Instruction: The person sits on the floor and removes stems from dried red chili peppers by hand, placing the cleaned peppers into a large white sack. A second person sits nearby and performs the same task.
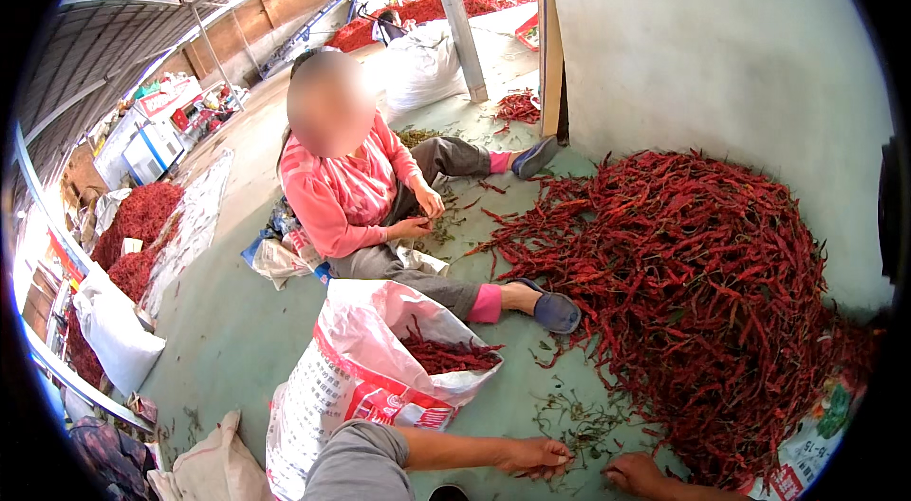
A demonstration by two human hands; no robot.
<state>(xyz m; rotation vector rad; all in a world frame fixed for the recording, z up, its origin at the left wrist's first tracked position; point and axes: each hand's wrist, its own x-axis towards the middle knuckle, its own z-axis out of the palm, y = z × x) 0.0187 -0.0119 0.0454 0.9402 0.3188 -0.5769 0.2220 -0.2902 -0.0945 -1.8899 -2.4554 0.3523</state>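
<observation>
A large heap of dried red chili peppers [683, 287] lies against the wall on the green floor. My left hand [539, 457] reaches in from the bottom with its fingers curled on dried chili peppers, whose red tips show below it. Close by on the right, my right hand [633, 474] is curled at the heap's lower edge; a small dark red piece shows at its fingertips, too little to tell what it holds. Loose green chili stems [580, 423] lie on the floor just above both hands. An open woven sack [334, 373], white with red print, holds red chilies beside my left arm.
A person in a pink top [341, 195] sits across from me, hands together over stems, one leg stretched towards the heap. A beige sack [213, 465] lies bottom left. A metal post [455, 17], a full white sack [423, 67] and more chili heaps stand behind.
</observation>
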